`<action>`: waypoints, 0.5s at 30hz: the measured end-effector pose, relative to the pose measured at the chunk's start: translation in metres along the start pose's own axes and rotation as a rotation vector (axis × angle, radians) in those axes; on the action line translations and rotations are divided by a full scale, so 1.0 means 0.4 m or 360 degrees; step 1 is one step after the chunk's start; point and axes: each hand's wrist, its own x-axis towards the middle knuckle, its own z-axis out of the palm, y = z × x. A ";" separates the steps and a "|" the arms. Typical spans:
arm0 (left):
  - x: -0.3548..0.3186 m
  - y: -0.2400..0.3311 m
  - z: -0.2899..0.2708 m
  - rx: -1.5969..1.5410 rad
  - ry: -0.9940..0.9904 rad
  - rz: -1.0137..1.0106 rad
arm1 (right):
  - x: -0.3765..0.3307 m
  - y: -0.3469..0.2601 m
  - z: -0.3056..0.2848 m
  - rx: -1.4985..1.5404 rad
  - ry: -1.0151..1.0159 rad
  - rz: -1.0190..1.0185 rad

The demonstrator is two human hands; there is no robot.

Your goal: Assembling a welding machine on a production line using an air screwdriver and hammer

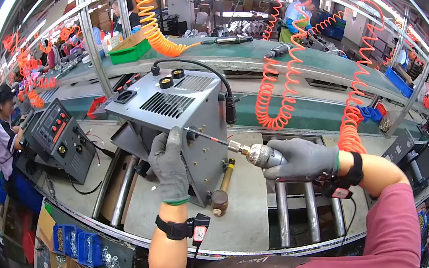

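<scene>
- Under the left hand [169, 165], whose gloved fingers are wrapped together over the near edge of the grey metal machine housing [179, 117], the housing stands tilted on the pale workbench [242, 212], its vented side facing up.
- Just right of those fingers, the thin bit of the pneumatic screwdriver [258, 155] reaches the housing's side close to the fingertips; whether its tip touches a screw cannot be told.
- Inside the right hand [303, 160] the screwdriver's silvery body is clamped, the gloved fingers curled all the way round it.
- Below the left fingers, a brass-handled mallet [222, 190] leans against the housing's lower corner, its head on the bench.
- Above the left fingers, a black cable [206, 72] arcs from the housing's top down to its right side.
- Right of the right-hand fingers, an orange coiled air hose [355, 98] rises from behind the wrist.
- Beneath the right hand, steel rollers [296, 210] run toward the bench edge.
- Far left of the left fingers, a second grey machine [59, 139] with red knobs sits on the line beside a person [4, 139].
- Both wrists carry black straps.
</scene>
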 end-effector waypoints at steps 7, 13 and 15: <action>-0.006 -0.014 0.005 0.0046 0.0006 0.0051 | -0.034 -0.095 -0.072 -0.0244 0.0000 0.0103; -0.012 -0.011 0.008 0.0241 0.0011 0.0242 | -0.027 -0.110 -0.086 0.0367 -0.0390 -0.0065; -0.007 -0.035 0.005 0.0249 -0.0043 0.0276 | -0.020 -0.107 -0.077 0.0290 -0.0300 -0.0084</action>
